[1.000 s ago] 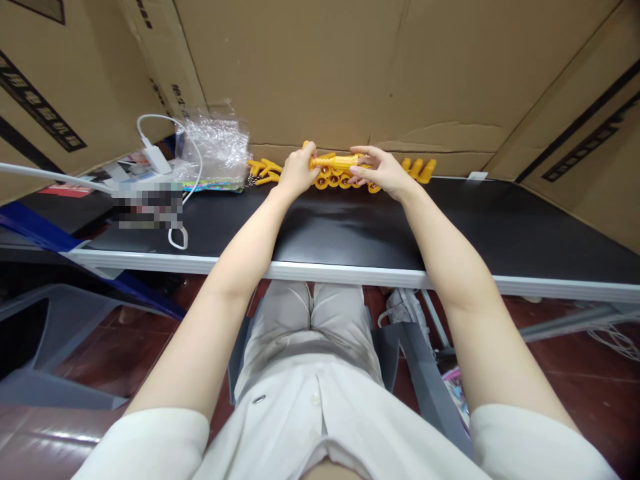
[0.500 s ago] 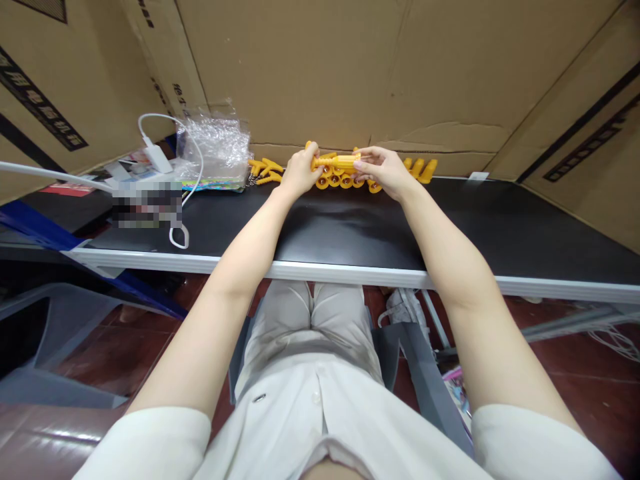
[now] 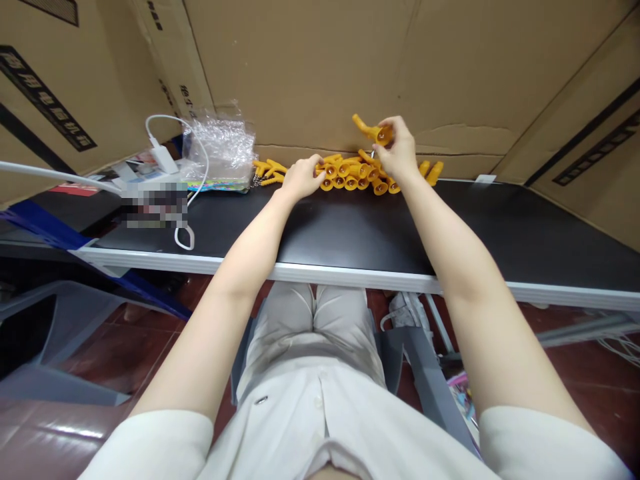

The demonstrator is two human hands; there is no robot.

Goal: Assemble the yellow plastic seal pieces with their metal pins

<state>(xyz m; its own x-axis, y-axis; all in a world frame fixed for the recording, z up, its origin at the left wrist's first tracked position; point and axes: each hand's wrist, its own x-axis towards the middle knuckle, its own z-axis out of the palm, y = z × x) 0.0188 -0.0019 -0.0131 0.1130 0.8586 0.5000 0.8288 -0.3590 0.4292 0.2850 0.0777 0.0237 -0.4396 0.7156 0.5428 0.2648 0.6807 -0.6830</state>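
I read this as the pick-and-sort step: my right hand (image 3: 397, 150) has its grip closed on one yellow plastic piece (image 3: 373, 130), lifted clear above the row of yellow pieces (image 3: 353, 173) that lies along the back edge of the black counter (image 3: 350, 230), close against the cardboard wall (image 3: 325, 67). My left hand (image 3: 303, 177) rests at the left end of that row, fingers curled over the pieces there — whether it actually grips one I cannot tell. A few loose yellow pieces (image 3: 267, 170) lie further left, beside a crumpled clear plastic bag (image 3: 217, 150) and a white charger with cable (image 3: 163, 157). As I judge it, the next move calls for steadying the row with the left hand while the lifted piece is placed or turned — a careful, small motion.
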